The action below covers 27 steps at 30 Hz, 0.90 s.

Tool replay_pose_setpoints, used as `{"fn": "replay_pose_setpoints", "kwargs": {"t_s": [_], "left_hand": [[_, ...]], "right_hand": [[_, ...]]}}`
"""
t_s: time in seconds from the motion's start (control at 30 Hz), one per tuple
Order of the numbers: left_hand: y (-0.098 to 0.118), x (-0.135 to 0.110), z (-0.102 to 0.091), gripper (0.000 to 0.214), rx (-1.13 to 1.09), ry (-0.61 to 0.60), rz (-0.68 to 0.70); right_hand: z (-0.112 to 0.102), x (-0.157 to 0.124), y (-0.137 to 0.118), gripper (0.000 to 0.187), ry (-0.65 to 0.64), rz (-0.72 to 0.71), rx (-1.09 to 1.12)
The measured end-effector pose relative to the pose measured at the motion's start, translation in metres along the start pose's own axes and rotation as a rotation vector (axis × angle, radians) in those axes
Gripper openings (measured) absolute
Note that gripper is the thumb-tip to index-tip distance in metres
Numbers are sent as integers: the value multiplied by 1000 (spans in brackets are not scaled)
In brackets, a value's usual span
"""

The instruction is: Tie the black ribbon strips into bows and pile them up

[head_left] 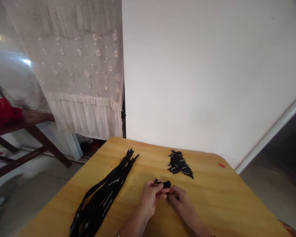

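The left hand (149,199) is curled closed, its thumb and fingers pinching a short piece of black tape (164,184) from the left, while the right hand (180,200) is also mostly closed, its fingertips (171,193) gathered at the right end of the same piece. The two hands are close together and their fingers nearly meet beneath the tape, which arches up between them, just above the middle of a honey-coloured wooden table (207,194).

Beyond the hands, toward the far edge, lies a small heap of short black tape pieces (179,163) with white lettering (the words are too small to read). To the left, a bundle of long black tape strips (102,194), printed in the same white lettering, runs diagonally from near the far edge down over the near edge. A small red chip (221,165) sits on the tabletop at the far right.

Past the table, a white wall (199,72) fills the far right, and a sheer floral lace curtain (81,65) hangs at the far left. Further left stands a dark wooden bench (22,123) with a red cloth (1,112) on it, and a pale floor (273,194) shows on the right
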<state>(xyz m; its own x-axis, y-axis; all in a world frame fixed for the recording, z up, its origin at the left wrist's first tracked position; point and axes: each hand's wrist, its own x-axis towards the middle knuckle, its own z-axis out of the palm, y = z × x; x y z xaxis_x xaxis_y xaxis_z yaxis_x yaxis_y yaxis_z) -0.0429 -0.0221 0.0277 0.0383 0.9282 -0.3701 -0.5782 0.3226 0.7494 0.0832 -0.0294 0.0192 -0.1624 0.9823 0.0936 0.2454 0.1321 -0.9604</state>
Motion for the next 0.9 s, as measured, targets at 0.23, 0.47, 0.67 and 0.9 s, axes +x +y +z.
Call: {"fn": "replay_pose_setpoints", "kwargs": {"t_s": [0.23, 0.47, 0.67, 0.9], "left_hand": [[-5, -1, 1, 24, 69, -57, 55], [-7, 1, 4, 31, 153, -70, 20], [-4, 0, 3, 31, 143, -93, -79], [-2, 3, 3, 21, 219, -136, -112]], "right_hand": [[3, -4, 2, 37, 124, 163, 273], [5, -2, -1, 30, 71, 113, 232], [4, 1, 4, 27, 109, 108, 181], [5, -1, 0, 33, 178, 223, 292]]}}
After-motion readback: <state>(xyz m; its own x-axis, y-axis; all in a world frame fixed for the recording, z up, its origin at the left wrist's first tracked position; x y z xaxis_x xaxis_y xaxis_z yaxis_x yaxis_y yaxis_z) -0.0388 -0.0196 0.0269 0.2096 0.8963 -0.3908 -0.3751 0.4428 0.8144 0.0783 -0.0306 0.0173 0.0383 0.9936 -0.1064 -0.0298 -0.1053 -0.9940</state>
